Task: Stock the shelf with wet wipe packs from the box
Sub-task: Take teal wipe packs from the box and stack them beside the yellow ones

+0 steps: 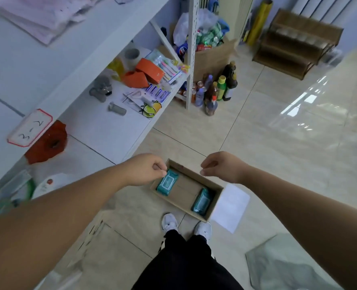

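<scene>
Currently, wet wipe packs: left pack [166, 183] and right pack [202, 201] are being kept flat at opposite ends of the box [186, 190].
Long axes: both are being pointed away from the feet, across the box's length, roughly parallel.
Left hand [144, 169]: fingers are being curled over the left pack's far corner; contact cannot be told.
Right hand [221, 166]: fingers are being curled inward, nothing held.
Box: being kept on the floor beside the shelf [102, 126].

Two packs [166, 183] in box [216, 203] (shelf [102, 126] to left)

Left hand [144, 169] and right hand [221, 167], fingers curled, hang above the box [186, 189].
</scene>
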A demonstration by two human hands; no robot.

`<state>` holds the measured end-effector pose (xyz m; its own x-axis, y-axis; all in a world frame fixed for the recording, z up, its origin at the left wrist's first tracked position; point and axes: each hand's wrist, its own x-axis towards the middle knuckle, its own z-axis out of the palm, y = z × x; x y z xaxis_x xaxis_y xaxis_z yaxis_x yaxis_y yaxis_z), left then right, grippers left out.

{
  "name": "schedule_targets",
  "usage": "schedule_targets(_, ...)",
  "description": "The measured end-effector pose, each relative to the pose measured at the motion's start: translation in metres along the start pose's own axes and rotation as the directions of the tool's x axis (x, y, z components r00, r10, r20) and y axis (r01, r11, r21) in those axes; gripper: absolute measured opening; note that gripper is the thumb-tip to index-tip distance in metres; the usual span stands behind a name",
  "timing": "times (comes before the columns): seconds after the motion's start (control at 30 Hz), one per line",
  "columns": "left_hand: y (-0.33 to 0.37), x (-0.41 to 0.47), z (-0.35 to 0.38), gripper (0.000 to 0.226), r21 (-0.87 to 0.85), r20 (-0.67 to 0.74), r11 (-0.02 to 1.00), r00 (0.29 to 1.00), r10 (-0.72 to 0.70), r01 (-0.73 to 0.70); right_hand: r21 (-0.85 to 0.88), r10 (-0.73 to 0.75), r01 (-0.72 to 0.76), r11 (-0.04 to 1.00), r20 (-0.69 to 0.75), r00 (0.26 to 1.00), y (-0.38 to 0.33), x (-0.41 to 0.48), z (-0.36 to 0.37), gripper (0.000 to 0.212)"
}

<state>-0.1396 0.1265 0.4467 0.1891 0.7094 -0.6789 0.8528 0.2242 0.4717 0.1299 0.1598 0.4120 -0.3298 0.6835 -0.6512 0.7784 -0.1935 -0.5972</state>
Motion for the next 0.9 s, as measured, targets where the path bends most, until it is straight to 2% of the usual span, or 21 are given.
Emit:
schedule_targets(0.2,-0.046,0.101,0.067,0.019,-0.052,0.064,0.996,0.995,-0.07,0.074,0.113,0.132,-0.134,0.984,0.026,0.991,0.074,0.081,0.045,0.019)
schedule_targets(0.47,-0.156,0.257,0.178,0.02,-0.099,0.033,0.972,0.977,-0.209,0.212,0.286,0.327,-0.306,0.908,-0.029,0.944,0.213,0.218,0.148,0.011)
schedule_targets(0.6,-0.212,0.315,0.231,0.028,-0.137,0.069,0.948,0.957,-0.28,0.287,0.286,0.391,-0.374,0.882,-0.002,0.92,0.271,0.265,0.202,0.009)
schedule_targets(0.73,-0.258,0.364,0.277,0.031,-0.133,0.076,0.933,0.942,-0.327,0.335,0.182,0.453,-0.459,0.87,0.072,0.888,0.319,0.304,0.247,0.02)
schedule_targets(0.8,-0.275,0.387,0.294,0.032,-0.12,0.07,0.929,0.936,-0.344,0.35,0.176,0.51,-0.515,0.839,0.077,0.857,0.341,0.325,0.264,0.023)
schedule_targets(0.9,-0.296,0.42,0.315,0.038,-0.084,0.056,0.932,0.936,-0.349,0.352,0.084,0.511,-0.514,0.854,0.055,0.858,0.375,0.353,0.286,0.022)
